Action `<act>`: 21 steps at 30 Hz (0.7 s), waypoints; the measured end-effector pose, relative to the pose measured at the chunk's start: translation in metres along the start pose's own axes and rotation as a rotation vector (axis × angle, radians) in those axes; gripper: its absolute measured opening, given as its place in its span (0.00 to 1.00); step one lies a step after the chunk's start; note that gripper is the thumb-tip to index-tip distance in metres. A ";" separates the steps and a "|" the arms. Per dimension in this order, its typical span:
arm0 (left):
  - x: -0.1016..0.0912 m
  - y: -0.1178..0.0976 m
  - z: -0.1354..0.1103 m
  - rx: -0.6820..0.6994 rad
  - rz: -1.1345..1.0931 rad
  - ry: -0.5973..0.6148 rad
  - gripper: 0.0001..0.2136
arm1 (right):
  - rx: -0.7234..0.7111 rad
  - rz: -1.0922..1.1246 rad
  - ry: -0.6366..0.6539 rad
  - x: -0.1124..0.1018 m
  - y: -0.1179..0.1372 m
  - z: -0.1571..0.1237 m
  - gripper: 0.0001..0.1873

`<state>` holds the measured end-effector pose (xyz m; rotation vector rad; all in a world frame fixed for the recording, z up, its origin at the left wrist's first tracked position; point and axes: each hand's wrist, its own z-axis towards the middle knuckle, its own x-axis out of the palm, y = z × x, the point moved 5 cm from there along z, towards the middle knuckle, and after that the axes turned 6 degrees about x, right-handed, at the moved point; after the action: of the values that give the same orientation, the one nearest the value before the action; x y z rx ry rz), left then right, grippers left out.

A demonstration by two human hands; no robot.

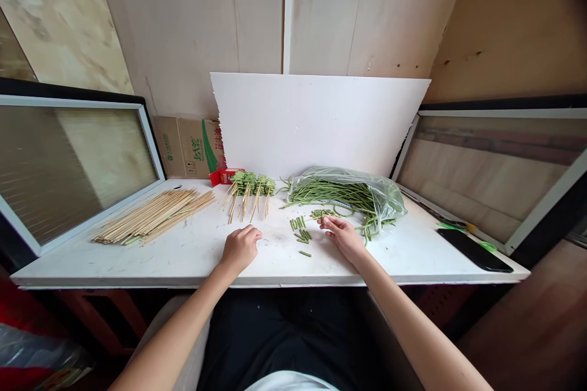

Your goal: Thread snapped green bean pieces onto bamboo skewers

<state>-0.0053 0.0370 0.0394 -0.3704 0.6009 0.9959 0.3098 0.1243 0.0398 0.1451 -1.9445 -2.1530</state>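
Note:
My left hand rests on the white tabletop with its fingers curled in; nothing shows inside it. My right hand lies beside a small pile of cut green bean pieces, its fingers pinched on short bean pieces. Behind the right hand a clear plastic bag holds long green beans. Several finished bean skewers lie at the back centre. A heap of bare bamboo skewers lies to the left.
A white board leans against the wall behind the table. A cardboard box and a small red carton sit at the back left. A black phone and scissors lie at the right edge. Glazed frames flank both sides.

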 end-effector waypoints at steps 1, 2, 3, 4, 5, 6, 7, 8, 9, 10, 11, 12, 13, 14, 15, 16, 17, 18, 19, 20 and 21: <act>0.000 0.000 0.000 -0.001 0.003 0.003 0.13 | 0.005 0.005 0.005 0.000 -0.001 0.000 0.20; 0.001 0.000 0.000 -0.003 0.004 0.006 0.13 | 0.009 0.010 0.008 0.000 -0.001 0.000 0.20; 0.001 0.000 0.000 -0.005 0.003 0.009 0.13 | 0.014 0.016 0.009 0.000 -0.002 0.000 0.20; 0.001 0.000 0.001 -0.007 0.001 0.013 0.13 | 0.019 0.023 0.009 0.000 -0.002 0.000 0.20; 0.001 0.000 0.001 -0.010 -0.001 0.017 0.13 | 0.024 0.032 0.006 0.000 -0.002 -0.001 0.20; 0.001 0.000 0.001 -0.012 -0.004 0.021 0.13 | 0.030 0.043 0.001 0.000 -0.002 -0.001 0.20; 0.001 0.000 0.001 -0.013 -0.006 0.024 0.13 | 0.036 0.055 -0.008 -0.001 -0.002 -0.001 0.20; 0.001 0.000 0.001 -0.014 -0.009 0.027 0.13 | 0.042 0.065 -0.015 -0.001 -0.002 -0.001 0.20; 0.001 0.000 0.001 -0.014 -0.013 0.029 0.13 | 0.047 0.072 -0.022 -0.001 -0.002 -0.001 0.21; 0.001 0.000 0.001 -0.015 -0.017 0.030 0.13 | 0.052 0.075 -0.027 -0.002 -0.003 -0.001 0.21; 0.001 -0.001 0.001 -0.016 -0.020 0.031 0.14 | 0.055 0.074 -0.031 -0.002 -0.003 0.000 0.22; 0.001 -0.001 0.001 -0.017 -0.021 0.032 0.14 | 0.056 0.070 -0.033 -0.003 -0.004 0.000 0.22; 0.001 -0.001 0.001 -0.017 -0.021 0.033 0.14 | 0.057 0.065 -0.033 -0.003 -0.004 0.000 0.22; 0.001 -0.001 0.001 -0.017 -0.019 0.034 0.14 | 0.056 0.059 -0.033 -0.003 -0.005 0.000 0.22; 0.001 0.000 0.001 -0.018 -0.018 0.036 0.14 | 0.055 0.050 -0.033 -0.003 -0.005 0.001 0.22; 0.001 0.000 0.000 -0.019 -0.017 0.038 0.14 | 0.054 0.040 -0.035 -0.003 -0.005 0.001 0.23; 0.002 0.000 0.000 -0.020 -0.017 0.040 0.14 | 0.052 0.027 -0.036 -0.003 -0.005 0.001 0.24; 0.002 0.001 0.000 -0.021 -0.017 0.041 0.14 | 0.049 0.011 -0.038 -0.004 -0.005 0.001 0.24; 0.003 0.001 0.000 -0.022 -0.016 0.043 0.14 | 0.047 -0.005 -0.039 -0.004 -0.005 0.001 0.25; 0.003 0.001 0.000 -0.023 -0.017 0.044 0.14 | 0.045 -0.020 -0.039 -0.003 -0.005 0.001 0.26; 0.003 0.001 -0.001 -0.024 -0.018 0.045 0.14 | 0.045 -0.029 -0.036 -0.003 -0.005 0.000 0.27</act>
<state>-0.0053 0.0394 0.0370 -0.4196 0.6255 0.9804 0.3123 0.1260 0.0350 0.1449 -2.0233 -2.1456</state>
